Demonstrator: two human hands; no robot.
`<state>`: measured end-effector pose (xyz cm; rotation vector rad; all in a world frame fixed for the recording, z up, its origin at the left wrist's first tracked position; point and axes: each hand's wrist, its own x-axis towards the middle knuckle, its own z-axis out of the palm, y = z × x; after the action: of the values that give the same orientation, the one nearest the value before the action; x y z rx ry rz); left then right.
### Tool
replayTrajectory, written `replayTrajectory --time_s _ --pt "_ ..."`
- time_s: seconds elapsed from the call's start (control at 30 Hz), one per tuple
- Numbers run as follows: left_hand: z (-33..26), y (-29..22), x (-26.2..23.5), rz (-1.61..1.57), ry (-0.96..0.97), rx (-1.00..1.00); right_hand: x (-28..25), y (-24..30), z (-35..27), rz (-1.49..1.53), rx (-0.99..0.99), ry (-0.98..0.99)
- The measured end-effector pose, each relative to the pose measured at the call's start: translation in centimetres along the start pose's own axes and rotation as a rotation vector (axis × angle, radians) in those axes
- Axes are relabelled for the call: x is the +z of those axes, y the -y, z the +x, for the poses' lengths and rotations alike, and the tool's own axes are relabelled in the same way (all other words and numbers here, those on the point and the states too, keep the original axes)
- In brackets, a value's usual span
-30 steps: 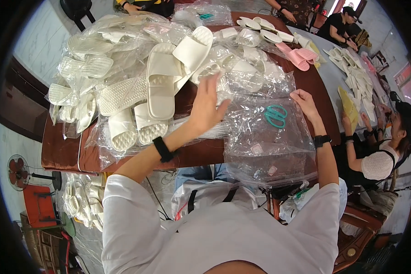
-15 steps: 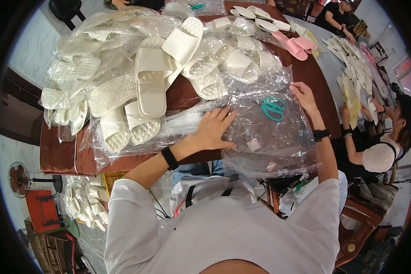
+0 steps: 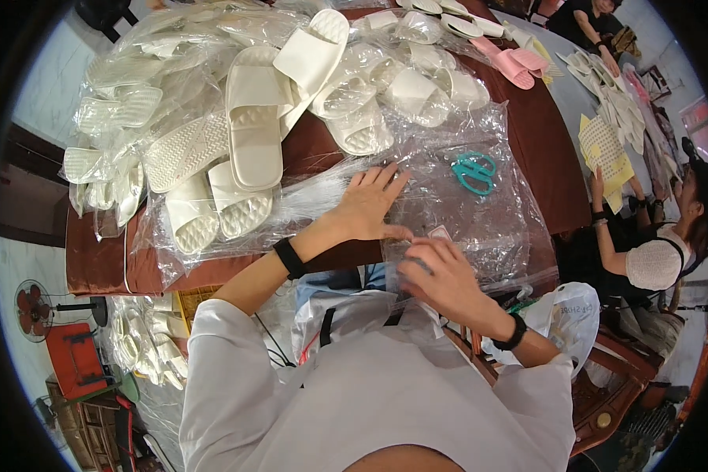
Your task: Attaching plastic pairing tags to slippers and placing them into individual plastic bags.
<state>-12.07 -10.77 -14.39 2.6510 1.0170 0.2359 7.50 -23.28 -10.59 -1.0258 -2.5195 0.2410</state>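
A: Scene, big to small?

B: Dark red tabletop (image 3: 543, 149). Across its far and left parts, a heap of cream slippers (image 3: 252, 118), many in clear wrap. 1 pink pair (image 3: 515, 63) at the far right. Another person (image 3: 661, 252) sits on the right, working at a separate surface.

A: What's in hand?

B: Stack of clear plastic bags (image 3: 480, 212) at the near edge of the tabletop, right in front of the person. Teal scissors (image 3: 473, 171) lie on the stack, toward its far side.

A: Hands?

B: Left hand (image 3: 367, 206) lies flat on the stack, fingers spread, palm down, pressing, not grasping. Right hand (image 3: 440, 275) is at the near edge of the stack, fingers curled in a pinch on a bag edge. Whether it has 1 layer or more, can't tell; the film is too glossy.

A: Risks?

B: My read:
1. Picking up 2 bags instead of 1: thin film clings, layers look alike.
2. Stack sliding off the near edge if the right hand pulls while the left eases its press; part of it already overhangs.
3. Scissors riding along with a shifting stack and dropping to the floor.
4. Wrapped slippers just beside the left hand, so a wide sweep could nudge the heap.
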Motion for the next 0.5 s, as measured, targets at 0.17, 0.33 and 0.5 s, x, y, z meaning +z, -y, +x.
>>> replayTrajectory --time_s 0.17,0.33,0.5 --pt "-1.0 1.0 1.2 -0.111 -0.121 -0.076 1.3 1.0 -0.9 0.03 -0.002 0.001" --pt "-1.2 1.1 0.9 -0.143 -0.118 -0.092 1.9 1.8 -3.0 0.035 -0.067 0.066" --pt "-1.7 1.2 0.7 -0.027 -0.058 0.006 -1.2 1.5 -3.2 0.195 0.016 0.092"
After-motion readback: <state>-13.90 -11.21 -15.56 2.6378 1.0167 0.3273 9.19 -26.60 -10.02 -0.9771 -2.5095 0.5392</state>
